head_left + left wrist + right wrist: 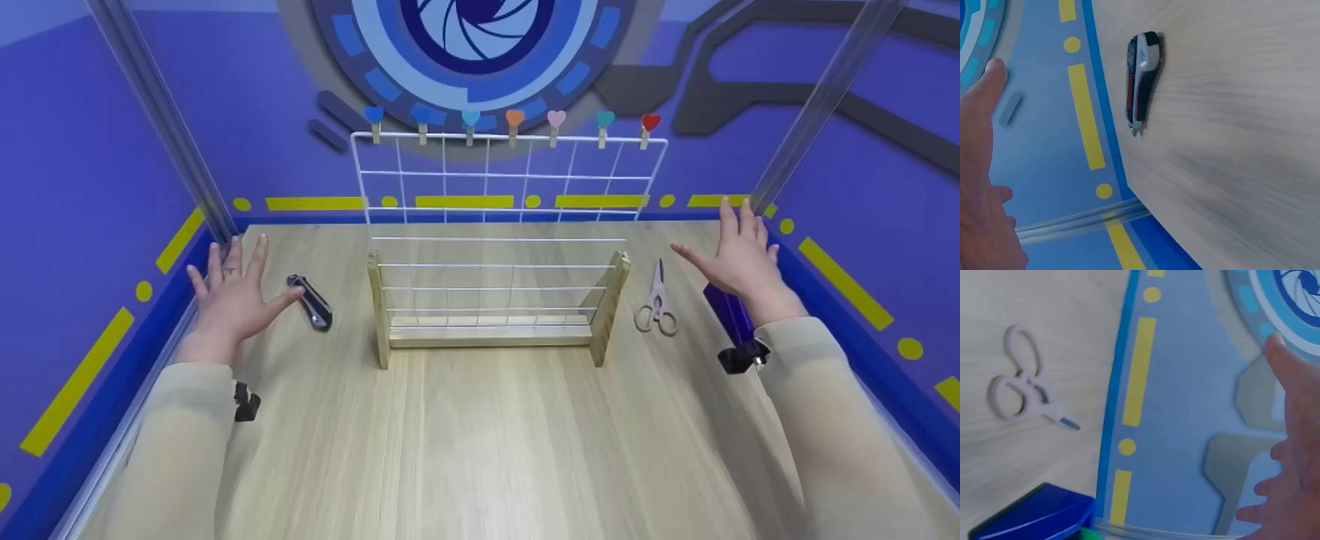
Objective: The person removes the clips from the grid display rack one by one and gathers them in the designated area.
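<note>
Currently, the cutter (318, 310) lies on the tabletop (480, 450) just inward of the left hand (236, 304), on its thumb side; in the head view the thumb tip overlaps the cutter's edge, while the left wrist view shows a gap between them. The scissors (658, 301) lie inward of the right hand (746, 266), blades pointing to the far wall and finger loops toward the person. A purple box (729, 313) sits closer to that hand, partly covered by it and the wrist in the head view (the right wrist view renders it blue, with a bit of green at its lower end). Between the two hands, well apart from both, stands a white wire grid (510, 176) in a wooden stand (491, 341); seven heart-topped clips (556, 120) line its top bar. Pose: both forearms reach forward along the sides of the table, in light sleeves (184, 435). Left hand is spread wide, fingers straight and pointing forward, thumb angled inward. Right hand is likewise wide, raised above the tabletop, fingers extended forward, thumb out toward the scissors' side.
</note>
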The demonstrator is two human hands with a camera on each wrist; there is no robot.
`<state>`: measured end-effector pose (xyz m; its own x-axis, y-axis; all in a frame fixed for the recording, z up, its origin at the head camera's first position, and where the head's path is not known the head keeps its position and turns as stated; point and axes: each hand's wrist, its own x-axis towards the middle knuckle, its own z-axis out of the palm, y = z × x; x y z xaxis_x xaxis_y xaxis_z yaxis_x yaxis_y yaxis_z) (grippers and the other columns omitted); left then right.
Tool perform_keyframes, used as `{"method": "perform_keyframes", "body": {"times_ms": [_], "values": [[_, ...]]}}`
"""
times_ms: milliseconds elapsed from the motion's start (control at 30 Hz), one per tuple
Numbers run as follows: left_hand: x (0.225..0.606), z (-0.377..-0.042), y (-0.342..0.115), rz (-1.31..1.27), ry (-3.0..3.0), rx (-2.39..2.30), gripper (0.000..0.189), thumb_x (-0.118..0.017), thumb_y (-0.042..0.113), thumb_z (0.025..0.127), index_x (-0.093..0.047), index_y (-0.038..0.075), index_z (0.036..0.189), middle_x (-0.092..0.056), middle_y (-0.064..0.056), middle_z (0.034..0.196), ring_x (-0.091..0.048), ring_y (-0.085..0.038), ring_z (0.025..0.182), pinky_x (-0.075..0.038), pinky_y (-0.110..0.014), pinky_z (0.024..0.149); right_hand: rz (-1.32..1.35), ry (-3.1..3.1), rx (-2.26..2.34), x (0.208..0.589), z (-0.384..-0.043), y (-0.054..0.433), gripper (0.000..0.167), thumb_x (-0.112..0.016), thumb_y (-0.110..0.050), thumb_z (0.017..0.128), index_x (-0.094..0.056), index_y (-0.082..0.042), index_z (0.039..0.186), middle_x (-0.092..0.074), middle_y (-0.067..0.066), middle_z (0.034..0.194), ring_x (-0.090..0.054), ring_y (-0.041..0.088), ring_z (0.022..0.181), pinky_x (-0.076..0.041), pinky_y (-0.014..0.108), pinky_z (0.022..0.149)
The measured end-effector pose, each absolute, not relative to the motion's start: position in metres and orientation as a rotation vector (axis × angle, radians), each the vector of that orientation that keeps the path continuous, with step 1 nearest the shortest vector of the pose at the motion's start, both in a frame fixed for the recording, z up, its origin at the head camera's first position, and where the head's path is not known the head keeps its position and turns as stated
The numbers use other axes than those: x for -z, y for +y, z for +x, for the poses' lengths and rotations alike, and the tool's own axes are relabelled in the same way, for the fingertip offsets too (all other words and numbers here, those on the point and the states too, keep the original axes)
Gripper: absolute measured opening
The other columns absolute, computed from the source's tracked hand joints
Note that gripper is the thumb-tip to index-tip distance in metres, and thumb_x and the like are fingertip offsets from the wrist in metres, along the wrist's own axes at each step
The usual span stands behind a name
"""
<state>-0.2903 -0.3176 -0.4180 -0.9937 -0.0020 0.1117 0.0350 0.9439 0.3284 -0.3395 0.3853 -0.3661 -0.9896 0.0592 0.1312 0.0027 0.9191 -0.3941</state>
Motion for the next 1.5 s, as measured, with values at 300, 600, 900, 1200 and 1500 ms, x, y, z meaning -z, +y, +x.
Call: {"method": "perform_keyframes", "body": {"times_ms": [300,600,900,1200,1500], "values": [[0.407,-0.290,-0.297,-0.052,-2.759,1.034,0.090,-0.060,0.045,0.102,-0.002,0.024,0.167,-0.009,-0.022,0.172,-0.002,-0.047,0.158,-0.011,-0.073,0.124,-0.001,-2.667,-0.989,0.326,-0.336,0.368,0.091,-0.047,-0.066,0.100,-0.012,-0.014,0.166,-0.018,0.020,0.171,-0.028,0.047,0.153,-0.028,0.069,0.121],[0.409,-0.293,-0.260,-0.137,-2.392,1.635,0.064,-0.059,0.036,0.105,-0.033,0.020,0.162,-0.048,-0.010,0.159,-0.044,-0.026,0.149,-0.037,-0.043,0.124,0.051,-2.464,-1.356,0.284,-0.333,0.345,0.064,-0.052,-0.054,0.103,-0.043,-0.018,0.155,-0.051,0.008,0.156,-0.054,0.018,0.139,-0.038,0.044,0.124],[0.426,-0.305,-0.234,-0.268,-2.302,1.981,0.071,-0.072,0.022,0.098,-0.038,0.015,0.159,-0.050,-0.011,0.158,-0.049,-0.026,0.145,-0.050,-0.015,0.105,0.293,-2.106,-1.967,0.253,-0.330,0.322,0.045,-0.069,-0.034,0.099,-0.061,-0.013,0.138,-0.071,0.001,0.132,-0.069,0.011,0.116,-0.042,0.036,0.120],[0.439,-0.311,-0.221,-0.289,-2.351,2.010,0.075,-0.076,0.012,0.094,-0.039,0.012,0.159,-0.049,-0.017,0.157,-0.051,-0.028,0.140,-0.052,-0.013,0.098,0.528,-1.946,-2.210,0.235,-0.333,0.294,0.036,-0.072,-0.017,0.097,-0.066,-0.005,0.131,-0.075,0.004,0.117,-0.069,0.017,0.109,-0.058,0.021,0.094],[0.446,-0.315,-0.208,-0.264,-2.328,2.041,0.067,-0.073,0.016,0.097,-0.043,0.007,0.156,-0.055,-0.018,0.152,-0.060,-0.006,0.121,-0.052,-0.015,0.099,0.550,-2.029,-2.193,0.225,-0.339,0.280,0.034,-0.077,-0.017,0.093,-0.072,0.000,0.122,-0.078,0.007,0.111,-0.070,0.017,0.101,-0.059,0.023,0.087]]}}
